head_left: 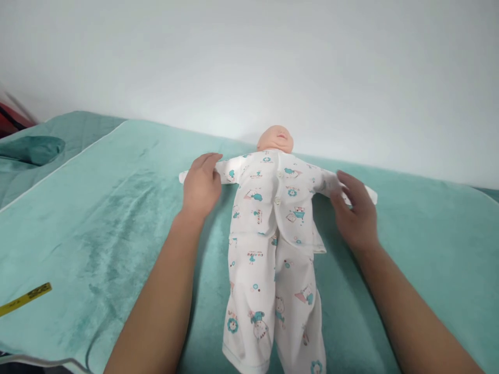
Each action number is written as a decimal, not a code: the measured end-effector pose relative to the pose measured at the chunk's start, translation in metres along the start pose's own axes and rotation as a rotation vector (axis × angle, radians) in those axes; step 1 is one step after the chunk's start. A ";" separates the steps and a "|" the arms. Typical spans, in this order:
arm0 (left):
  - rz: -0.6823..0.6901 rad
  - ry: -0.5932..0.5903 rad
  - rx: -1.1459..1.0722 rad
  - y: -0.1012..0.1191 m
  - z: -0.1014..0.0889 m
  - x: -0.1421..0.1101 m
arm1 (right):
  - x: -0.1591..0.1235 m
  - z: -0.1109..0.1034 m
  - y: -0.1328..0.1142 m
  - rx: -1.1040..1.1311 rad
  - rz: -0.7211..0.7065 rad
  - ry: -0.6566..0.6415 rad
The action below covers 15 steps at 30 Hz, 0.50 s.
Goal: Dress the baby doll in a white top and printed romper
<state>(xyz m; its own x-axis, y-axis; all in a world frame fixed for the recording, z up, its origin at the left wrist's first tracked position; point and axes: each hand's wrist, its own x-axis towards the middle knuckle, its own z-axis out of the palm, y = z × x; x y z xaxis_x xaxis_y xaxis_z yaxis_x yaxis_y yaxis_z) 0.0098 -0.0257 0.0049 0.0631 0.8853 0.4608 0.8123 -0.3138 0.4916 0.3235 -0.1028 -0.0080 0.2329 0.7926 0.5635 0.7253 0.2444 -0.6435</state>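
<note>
Hands (201,184) (356,215) at doll's (268,208) sleeves (230,171) — teal sheet (117,218), yellow strip (26,299) (left), wall (249,62) behind

Soft, fairly bright light is spread evenly, and the wall (249,67) is lit palest near the doll (268,223), greyer toward the top. Diffuse shadows are cast on the sheet (128,218) along the inner sides of the forearms (156,291). The fingertips of the right hand (356,213) are slightly smeared by blur; tiny printed lettering is softened. Toward the lower corners, the forearms are stretched by wide-angle distortion.
</note>
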 end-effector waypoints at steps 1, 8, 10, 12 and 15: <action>0.038 -0.012 -0.024 0.005 0.004 -0.001 | 0.002 0.007 -0.014 0.049 -0.024 -0.046; 0.175 -0.153 -0.079 0.020 0.020 -0.004 | 0.058 0.059 -0.067 0.151 0.110 -0.246; 0.155 -0.152 -0.087 0.020 0.020 -0.003 | 0.070 0.067 -0.065 0.130 0.128 -0.245; 0.146 -0.147 -0.102 0.020 0.020 -0.002 | 0.074 0.070 -0.062 0.129 0.135 -0.243; 0.143 -0.155 -0.112 0.022 0.020 -0.002 | 0.073 0.070 -0.060 0.132 0.172 -0.252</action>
<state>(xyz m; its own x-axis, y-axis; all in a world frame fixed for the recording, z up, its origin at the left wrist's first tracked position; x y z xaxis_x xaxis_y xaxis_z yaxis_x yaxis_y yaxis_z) 0.0391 -0.0275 -0.0003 0.2681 0.8683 0.4173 0.7195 -0.4685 0.5126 0.2519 -0.0201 0.0352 0.1649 0.9377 0.3058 0.5955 0.1525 -0.7887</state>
